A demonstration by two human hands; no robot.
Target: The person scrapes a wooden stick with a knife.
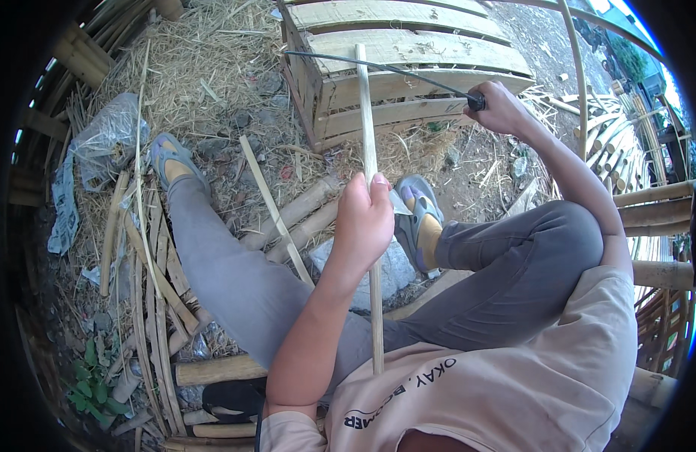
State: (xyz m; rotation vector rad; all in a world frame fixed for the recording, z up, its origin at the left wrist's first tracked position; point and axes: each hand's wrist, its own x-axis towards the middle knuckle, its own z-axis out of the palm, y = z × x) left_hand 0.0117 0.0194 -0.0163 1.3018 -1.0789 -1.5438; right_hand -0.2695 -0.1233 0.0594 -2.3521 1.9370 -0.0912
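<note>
My left hand (363,222) is closed around the middle of a long, pale bamboo strip (369,132). The strip stands lengthwise before me, its near end against my shirt and its far end by a wooden crate (408,49). At the upper right my right hand (502,109) grips the dark handle of a long knife (416,75). Its thin, dark blade reaches left across the strip, just below the far tip. Whether the blade touches the wood or passes above it, I cannot tell. A small pale, flat piece (400,213) shows beside my left hand.
Another bamboo strip (269,200) leans between my legs, near thick bamboo poles (310,226) and a pale stone block (389,282). Clear plastic (111,135) lies at left over straw and shavings. Cut bamboo (615,147) is heaped at right. Green leaves (92,384) grow lower left.
</note>
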